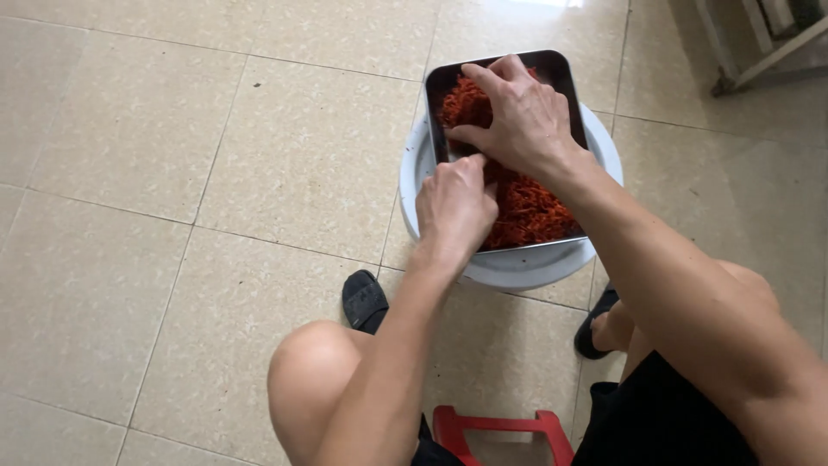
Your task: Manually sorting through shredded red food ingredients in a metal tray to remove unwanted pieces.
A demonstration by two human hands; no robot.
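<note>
A: What sits at the centre?

B: A rectangular metal tray (557, 71) resting across the rim of a round pale basin (517, 267) on the tiled floor (172, 173). The tray holds orange-red shreds (530, 211).

A: How far along does the work look?

B: Judging by the layout, partway. Shreds heap toward the near end, while the far end shows bare dark metal, so some seems shifted and much remains.

A: Which way does the tray lie?

B: Its long axis runs away from the person, tilted slightly left at the far end.

A: And the hands?

B: The left hand (455, 207) is closed at the tray's near left edge, fingers curled; whether it grips the rim or shreds, I cannot tell. The right hand (517, 116) lies spread over the shreds, fingers loosely open, touching the left.

A: Around that?

B: Bare knees, black sandals (364, 299), and a red stool (500, 431) beneath the person.
</note>
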